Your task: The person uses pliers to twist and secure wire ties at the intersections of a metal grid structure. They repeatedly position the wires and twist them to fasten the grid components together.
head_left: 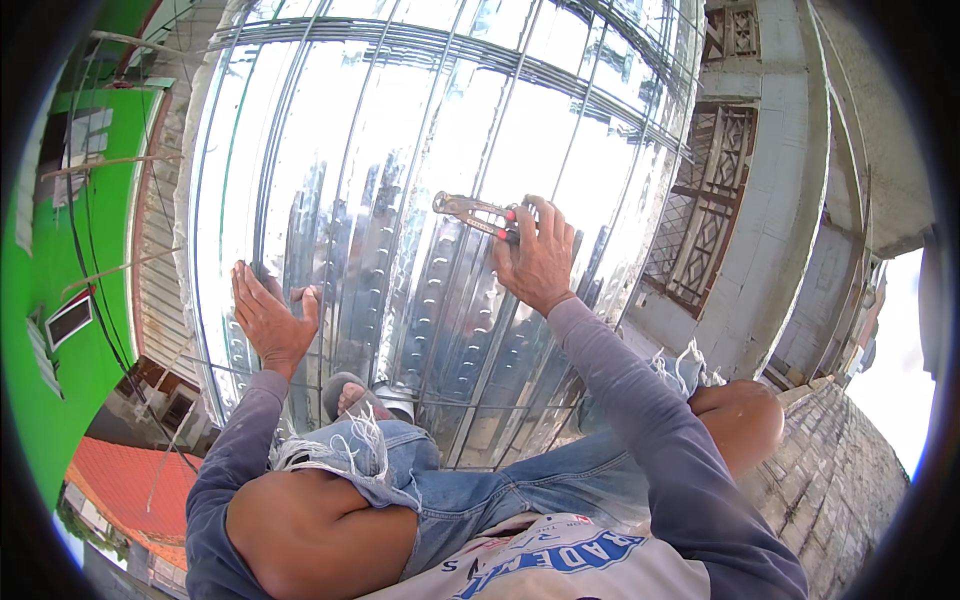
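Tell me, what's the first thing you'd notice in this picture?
The big shiny corrugated metal sheet fills the middle and top, glaring with light. On it, the right hand holds metal pliers with red handles, while the left hand presses flat against the sheet lower left. Far left, a bright green wall stands out too.
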A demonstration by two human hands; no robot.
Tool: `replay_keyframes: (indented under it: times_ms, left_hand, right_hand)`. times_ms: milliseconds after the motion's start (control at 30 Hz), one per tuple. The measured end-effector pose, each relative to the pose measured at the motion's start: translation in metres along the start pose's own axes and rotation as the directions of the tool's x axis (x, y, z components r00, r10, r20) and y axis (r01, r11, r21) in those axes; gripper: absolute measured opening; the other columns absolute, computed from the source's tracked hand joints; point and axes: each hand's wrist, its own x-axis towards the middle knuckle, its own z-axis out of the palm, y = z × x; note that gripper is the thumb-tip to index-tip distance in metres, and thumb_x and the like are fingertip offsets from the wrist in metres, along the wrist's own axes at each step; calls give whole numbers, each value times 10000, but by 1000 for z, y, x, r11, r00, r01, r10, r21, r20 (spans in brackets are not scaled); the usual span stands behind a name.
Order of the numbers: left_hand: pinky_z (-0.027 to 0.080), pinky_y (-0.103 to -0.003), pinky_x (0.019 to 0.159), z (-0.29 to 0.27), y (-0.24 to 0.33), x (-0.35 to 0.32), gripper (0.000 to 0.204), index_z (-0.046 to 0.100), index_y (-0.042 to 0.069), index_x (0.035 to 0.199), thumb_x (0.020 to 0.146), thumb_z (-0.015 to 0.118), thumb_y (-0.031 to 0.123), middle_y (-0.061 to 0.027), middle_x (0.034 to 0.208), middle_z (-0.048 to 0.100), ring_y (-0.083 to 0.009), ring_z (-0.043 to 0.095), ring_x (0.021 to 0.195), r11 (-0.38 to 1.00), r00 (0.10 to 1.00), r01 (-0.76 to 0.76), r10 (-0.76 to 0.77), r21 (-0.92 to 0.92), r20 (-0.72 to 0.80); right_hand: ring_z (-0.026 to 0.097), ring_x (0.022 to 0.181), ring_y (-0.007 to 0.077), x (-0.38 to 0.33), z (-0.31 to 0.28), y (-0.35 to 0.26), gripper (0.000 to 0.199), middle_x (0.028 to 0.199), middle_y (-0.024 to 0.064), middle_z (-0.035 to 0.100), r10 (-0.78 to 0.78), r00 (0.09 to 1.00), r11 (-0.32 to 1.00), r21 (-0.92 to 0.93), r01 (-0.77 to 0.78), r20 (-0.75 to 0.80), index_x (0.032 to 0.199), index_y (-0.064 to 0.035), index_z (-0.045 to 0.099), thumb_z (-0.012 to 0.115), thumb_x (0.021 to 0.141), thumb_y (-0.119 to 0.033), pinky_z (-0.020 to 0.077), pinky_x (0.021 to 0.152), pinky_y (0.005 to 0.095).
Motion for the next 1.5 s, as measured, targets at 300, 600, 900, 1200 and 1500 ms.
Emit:
replay_keyframes:
  times_ms: [300,600,900,1200,1500]
  left_hand:
    - [291,-547,1254,-6,-2,3,943,292,-72,1598,889,723,376,-269,1646,368,-434,342,1553,992,996,41,-50,-122,-72]
    - [313,-540,1247,-7,-5,3,916,333,-40,1593,869,732,355,-236,1653,389,-400,354,1563,987,989,65,-84,-150,-118]
    - [315,-542,1247,-6,-5,2,937,338,-24,1597,857,745,382,-217,1662,387,-389,349,1570,982,989,102,-117,-158,-91]
    - [320,-535,1250,-8,-6,-2,921,358,-32,1592,853,732,369,-219,1652,400,-387,360,1564,983,985,126,-140,-135,-100]
    - [349,-525,1239,-11,-5,-4,893,368,-38,1583,853,722,336,-230,1624,434,-401,411,1531,991,981,107,-119,-85,-153]
  right_hand:
    - [436,1398,417,30,-40,-8,409,1386,187,530,-154,987,988,-4,154,36,1170,-38,687,724,892,-335,298,1187,607]
    - [625,1099,348,255,-49,26,155,1078,133,662,-133,914,991,-28,133,-382,1028,-29,722,658,942,-142,514,963,462]
    - [624,1326,371,370,-94,84,337,1326,155,702,459,883,824,-324,-464,-99,1164,-48,756,702,896,-245,502,1066,558]
    - [721,1077,466,354,-106,154,319,1113,287,749,268,931,893,-300,-336,-246,1006,25,765,695,857,-248,578,953,534]
    - [745,1042,440,351,-119,202,268,1097,245,773,144,986,968,-219,-123,81,942,22,795,645,848,-179,596,950,487]
